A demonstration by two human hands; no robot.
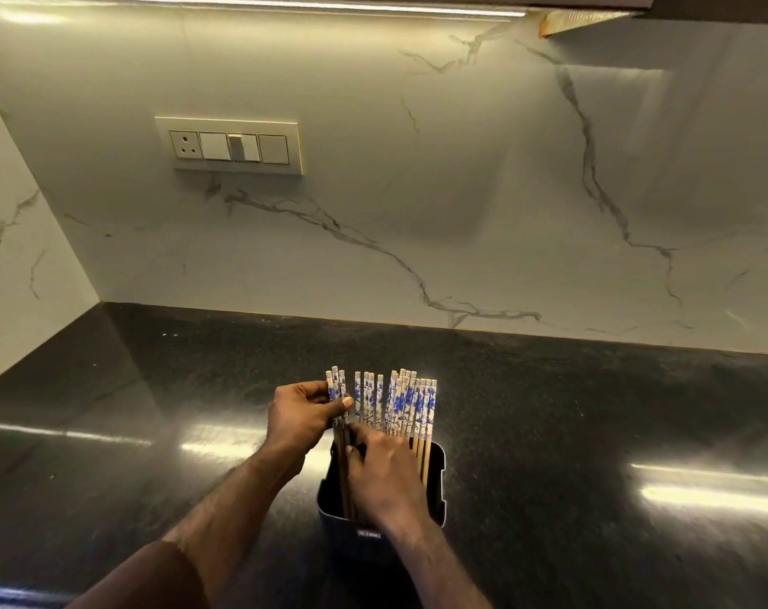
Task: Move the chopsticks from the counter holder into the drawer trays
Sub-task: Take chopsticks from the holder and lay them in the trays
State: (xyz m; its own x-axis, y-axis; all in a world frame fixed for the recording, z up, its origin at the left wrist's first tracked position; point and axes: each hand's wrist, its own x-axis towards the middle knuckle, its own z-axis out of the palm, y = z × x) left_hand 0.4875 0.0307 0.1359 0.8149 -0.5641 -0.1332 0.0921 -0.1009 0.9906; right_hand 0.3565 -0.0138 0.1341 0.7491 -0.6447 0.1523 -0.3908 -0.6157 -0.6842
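Observation:
A dark square holder (436, 476) stands on the black counter (571, 432) near its front edge. Several wooden chopsticks (410, 404) with blue-and-white floral tops stand upright in it. My left hand (301, 415) pinches a small bunch of chopsticks (336, 389) at the holder's left side, thumb across their patterned tops. My right hand (380, 472) reaches over the holder's mouth, its fingers curled among the shafts in the middle. Whether it grips any is hidden. No drawer shows in this view.
A marble backsplash (417, 191) rises behind the counter, with a switch and socket plate (230, 146) on it. A side wall (8, 257) closes the left end. A light strip (285, 4) glows under the cabinet above.

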